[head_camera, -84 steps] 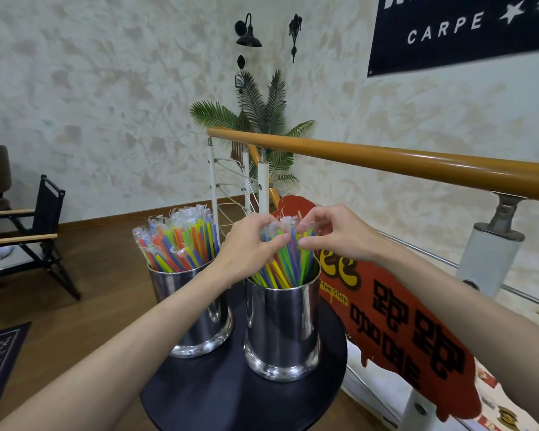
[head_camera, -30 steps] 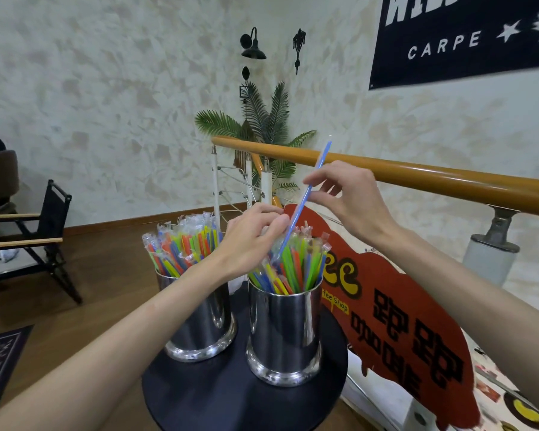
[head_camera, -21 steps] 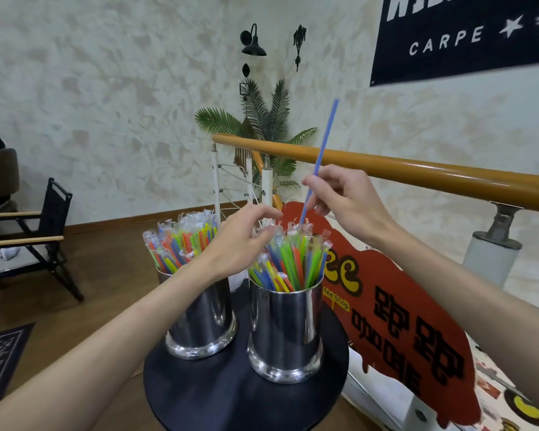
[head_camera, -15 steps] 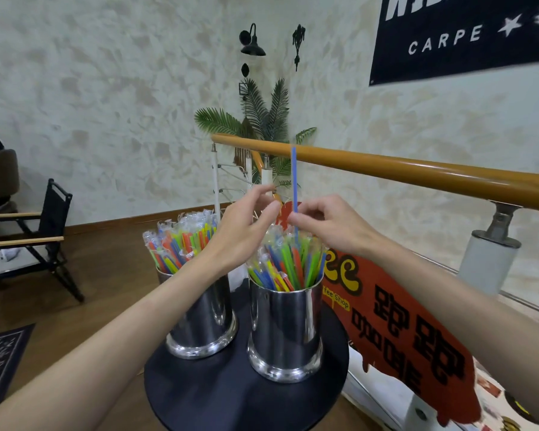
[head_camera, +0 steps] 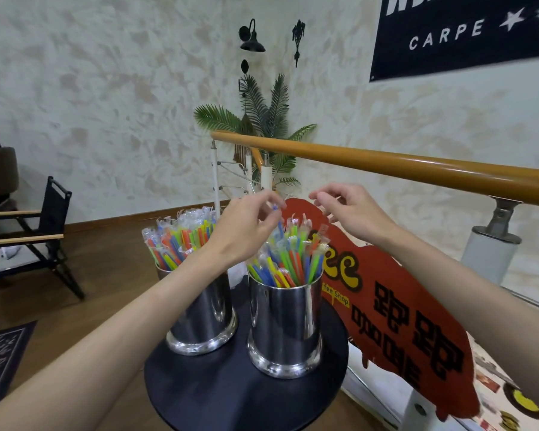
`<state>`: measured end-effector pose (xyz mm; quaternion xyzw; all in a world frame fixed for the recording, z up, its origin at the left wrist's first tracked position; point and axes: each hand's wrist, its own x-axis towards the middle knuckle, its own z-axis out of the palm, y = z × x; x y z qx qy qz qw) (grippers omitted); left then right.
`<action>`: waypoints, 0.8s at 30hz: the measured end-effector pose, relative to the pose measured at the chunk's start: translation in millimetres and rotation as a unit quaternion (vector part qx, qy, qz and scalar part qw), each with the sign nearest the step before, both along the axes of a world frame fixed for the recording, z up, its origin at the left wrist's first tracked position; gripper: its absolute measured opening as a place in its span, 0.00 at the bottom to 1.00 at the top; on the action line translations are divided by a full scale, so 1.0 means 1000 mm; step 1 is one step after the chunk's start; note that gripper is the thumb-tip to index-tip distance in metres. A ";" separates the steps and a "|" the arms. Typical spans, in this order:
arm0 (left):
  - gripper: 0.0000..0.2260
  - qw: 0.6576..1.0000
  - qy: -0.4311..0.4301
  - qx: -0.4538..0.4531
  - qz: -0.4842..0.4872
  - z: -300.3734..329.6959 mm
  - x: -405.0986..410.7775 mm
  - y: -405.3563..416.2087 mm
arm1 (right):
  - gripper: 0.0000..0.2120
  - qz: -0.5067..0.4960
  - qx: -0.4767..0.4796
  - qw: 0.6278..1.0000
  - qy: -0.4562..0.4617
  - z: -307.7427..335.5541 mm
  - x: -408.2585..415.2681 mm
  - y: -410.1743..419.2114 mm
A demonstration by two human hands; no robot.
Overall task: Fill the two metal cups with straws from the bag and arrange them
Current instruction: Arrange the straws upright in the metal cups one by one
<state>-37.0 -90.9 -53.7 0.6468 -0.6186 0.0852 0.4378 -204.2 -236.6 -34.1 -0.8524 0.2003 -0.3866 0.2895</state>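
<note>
1. Mottled cream plaster covers the wall (head_camera: 106, 104), which carries a black wall lamp (head_camera: 251, 37) and a dark banner (head_camera: 467, 29) lettered "CARPE" in white.
2. Brown wood flooring (head_camera: 106, 269) runs along the wall's base, with the corner of a dark rug (head_camera: 0, 356) at the lower left.
3. At the left stands a black folding chair (head_camera: 44, 231) with pale wooden armrests.
4. An orange-brown wooden handrail (head_camera: 386, 166) crosses the right half on white posts; a green palm plant (head_camera: 262, 119) rises behind its far end.
5. Below the rail leans a red sign (head_camera: 402, 321) with black characters and yellow lettering.
6. A round black table (head_camera: 231, 396) fills the lower centre and bears both cups.
7. The left metal cup (head_camera: 203, 318) is packed with wrapped, many-coloured straws (head_camera: 181, 241) standing upright.
8. The right metal cup (head_camera: 285, 325) stands just beside it, nearer the sign, with its own bundle of coloured straws (head_camera: 290, 259).
9. The left hand (head_camera: 243, 231) hovers over the right cup's bundle, thumb and fingertips pinching the top of a blue straw (head_camera: 279, 225) that stands among the others.
10. The right hand (head_camera: 352, 213) is above and right of that cup, fingers loosely curved and parted, holding nothing.
</note>
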 end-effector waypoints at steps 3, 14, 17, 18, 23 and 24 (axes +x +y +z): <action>0.12 0.990 -0.091 0.103 0.036 -0.005 0.003 -0.001 | 0.18 0.007 0.018 0.995 0.103 -0.007 -0.007 -0.012; 0.42 0.992 -0.018 0.127 0.000 -0.008 -0.023 0.035 | 0.54 0.169 0.129 0.937 0.278 -0.027 -0.017 -0.016; 0.49 0.975 -0.097 0.200 0.021 -0.019 -0.036 0.039 | 0.53 0.171 0.105 0.932 0.302 -0.024 -0.018 -0.015; 0.50 0.974 -0.097 0.203 0.028 -0.024 -0.037 0.036 | 0.51 0.166 0.087 0.933 0.308 -0.024 -0.018 -0.012; 0.46 0.985 -0.077 0.145 0.049 -0.038 -0.030 0.011 | 0.38 0.147 0.058 0.942 0.297 -0.021 -0.019 -0.002; 0.44 0.987 -0.075 0.135 0.045 -0.040 -0.028 0.008 | 0.34 0.145 0.054 0.942 0.297 -0.019 -0.019 -0.001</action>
